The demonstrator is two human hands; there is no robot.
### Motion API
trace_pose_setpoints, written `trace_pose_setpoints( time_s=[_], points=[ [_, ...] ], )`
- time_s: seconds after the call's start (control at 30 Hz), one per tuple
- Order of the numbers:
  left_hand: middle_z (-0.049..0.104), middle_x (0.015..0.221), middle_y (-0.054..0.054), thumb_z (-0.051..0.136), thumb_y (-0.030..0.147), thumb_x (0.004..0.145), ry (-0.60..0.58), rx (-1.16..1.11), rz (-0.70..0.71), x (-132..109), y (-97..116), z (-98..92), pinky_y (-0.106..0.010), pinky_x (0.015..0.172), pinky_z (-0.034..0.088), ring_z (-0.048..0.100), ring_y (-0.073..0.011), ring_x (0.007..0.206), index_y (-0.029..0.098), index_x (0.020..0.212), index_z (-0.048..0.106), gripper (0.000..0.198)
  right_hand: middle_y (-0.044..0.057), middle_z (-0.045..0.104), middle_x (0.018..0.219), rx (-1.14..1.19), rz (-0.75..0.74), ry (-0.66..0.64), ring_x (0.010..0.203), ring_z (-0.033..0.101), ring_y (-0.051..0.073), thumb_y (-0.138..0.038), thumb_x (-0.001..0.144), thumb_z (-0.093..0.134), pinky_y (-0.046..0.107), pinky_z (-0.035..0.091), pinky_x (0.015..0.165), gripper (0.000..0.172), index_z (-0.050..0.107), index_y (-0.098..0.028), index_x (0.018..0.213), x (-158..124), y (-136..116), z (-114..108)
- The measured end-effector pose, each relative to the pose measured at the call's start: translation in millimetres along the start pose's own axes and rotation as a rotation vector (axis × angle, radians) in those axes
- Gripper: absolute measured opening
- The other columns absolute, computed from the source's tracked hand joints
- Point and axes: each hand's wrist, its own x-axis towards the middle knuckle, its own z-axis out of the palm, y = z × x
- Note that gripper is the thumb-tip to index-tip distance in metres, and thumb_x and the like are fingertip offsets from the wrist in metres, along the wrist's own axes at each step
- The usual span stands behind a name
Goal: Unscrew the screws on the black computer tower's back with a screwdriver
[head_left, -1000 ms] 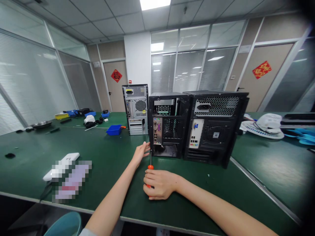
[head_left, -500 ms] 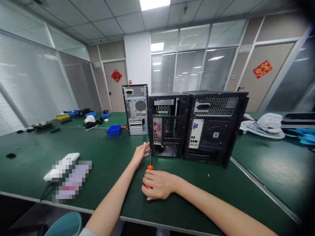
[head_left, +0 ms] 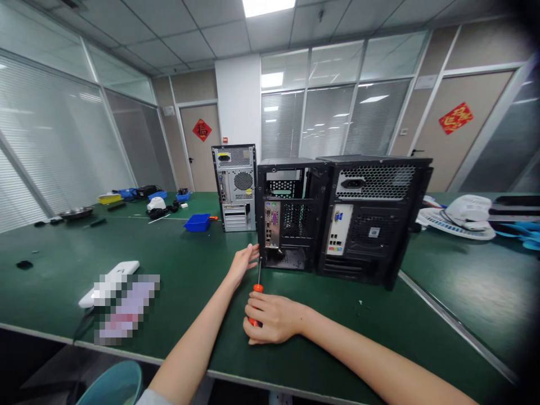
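Note:
My right hand (head_left: 272, 318) is wrapped round the orange handle of a screwdriver (head_left: 258, 288). The screwdriver's thin shaft points away from me, its tip at the lower left corner of the back of a black computer case (head_left: 291, 261). Beside that corner is my left hand (head_left: 243, 264), fingers stretched out and against the case's left side; the fingertips are partly hidden. The case stands upright, with a port panel (head_left: 272, 225) and open gaps showing in its back. Close on its right stands a second black computer case (head_left: 366, 225).
A grey computer tower (head_left: 236, 188) stands behind on the left, near a blue tray (head_left: 198, 223). A white device (head_left: 126, 269) lies at the left front of the green table (head_left: 177, 247). On the right is a white basket (head_left: 459, 226). A teal bin (head_left: 116, 385) sits below the table edge.
The whole view has shifted slightly, things appearing a little further right. My right hand keeps its grip on the screwdriver, and my left hand stays at the case's side.

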Motion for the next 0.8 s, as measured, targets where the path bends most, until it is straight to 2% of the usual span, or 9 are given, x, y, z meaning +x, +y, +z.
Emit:
trace_pose_setpoints(
  time_s=[0.2, 0.47, 0.8],
  points=[
    [0.056, 0.131, -0.015, 0.048, 0.052, 0.088, -0.002, -0.002, 0.005, -0.4, 0.0, 0.2, -0.043, 0.097, 0.045, 0.056, -0.0267, 0.119, 0.018, 0.114, 0.064, 0.046, 0.003, 0.058, 0.074, -0.033, 0.017, 0.040, 0.068, 0.057, 0.014, -0.046, 0.091, 0.047, 0.034, 0.048, 0.082, 0.031, 0.054, -0.016, 0.092, -0.7, -1.7, 0.1],
    [0.057, 0.130, -0.015, 0.043, 0.045, 0.092, -0.002, -0.002, -0.003, -1.0, 1.0, 0.4, -0.044, 0.099, 0.043, 0.056, -0.0261, 0.119, 0.016, 0.116, 0.063, 0.042, 0.004, 0.060, 0.075, -0.075, 0.037, 0.087, 0.069, 0.059, 0.014, -0.044, 0.090, 0.048, 0.036, 0.050, 0.084, 0.028, 0.055, -0.017, 0.090, -1.8, -4.0, 0.2],
    [0.058, 0.129, -0.015, 0.048, 0.051, 0.089, 0.004, -0.009, -0.006, -1.3, 1.5, 1.1, -0.044, 0.099, 0.044, 0.055, -0.0271, 0.120, 0.017, 0.113, 0.064, 0.045, 0.010, 0.063, 0.088, -0.095, 0.103, 0.081, 0.083, 0.062, 0.018, -0.045, 0.087, 0.054, 0.039, 0.050, 0.088, 0.033, 0.056, -0.013, 0.094, -4.2, -10.7, 4.4]
  ],
)
